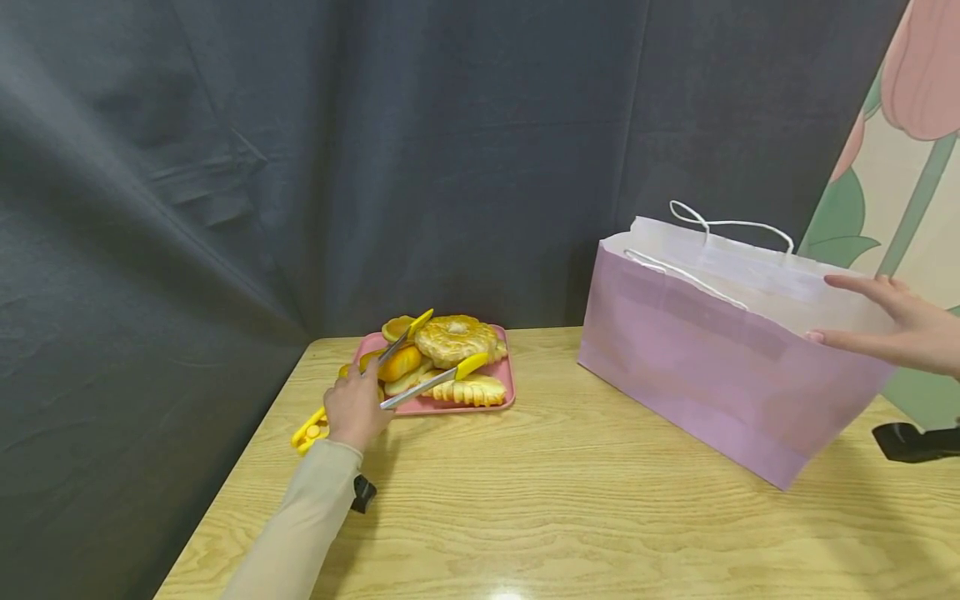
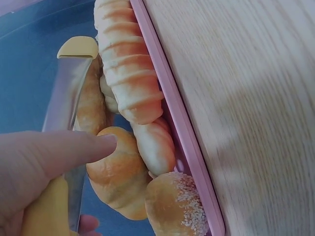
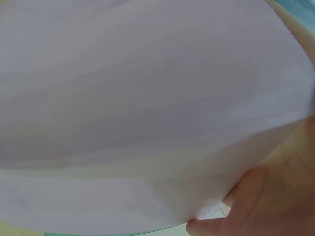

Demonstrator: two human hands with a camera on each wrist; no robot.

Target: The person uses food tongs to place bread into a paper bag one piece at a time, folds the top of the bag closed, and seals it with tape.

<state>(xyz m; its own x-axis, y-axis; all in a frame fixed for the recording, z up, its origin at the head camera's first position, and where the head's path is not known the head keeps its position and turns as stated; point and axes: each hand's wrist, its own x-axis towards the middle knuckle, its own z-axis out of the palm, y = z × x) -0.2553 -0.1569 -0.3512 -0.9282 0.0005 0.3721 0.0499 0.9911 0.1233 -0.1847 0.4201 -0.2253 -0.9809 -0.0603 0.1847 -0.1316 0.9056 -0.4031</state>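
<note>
My left hand (image 1: 356, 407) grips a pair of metal tongs (image 1: 420, 392) with yellow tips and a yellow handle end. The tongs' arms are spread over a pink tray (image 1: 513, 385) heaped with several breads: a round golden bread (image 1: 452, 340), a ridged bread (image 1: 472, 390) and rolls. Up close in the left wrist view, a sugar-topped bun (image 2: 172, 204) lies by the tray's rim. At the right, my right hand (image 1: 903, 325) touches the end of a pink paper bag (image 1: 697, 367), thumb and fingers spread about its upper edge. The bag's bottom inside is hidden.
The bag stands with its mouth wide and its white cord handles (image 1: 738, 223) loose. A dark curtain (image 1: 465, 167) hangs behind the wooden table (image 1: 525, 517). A wall with painted flowers (image 1: 918, 183) is at the right.
</note>
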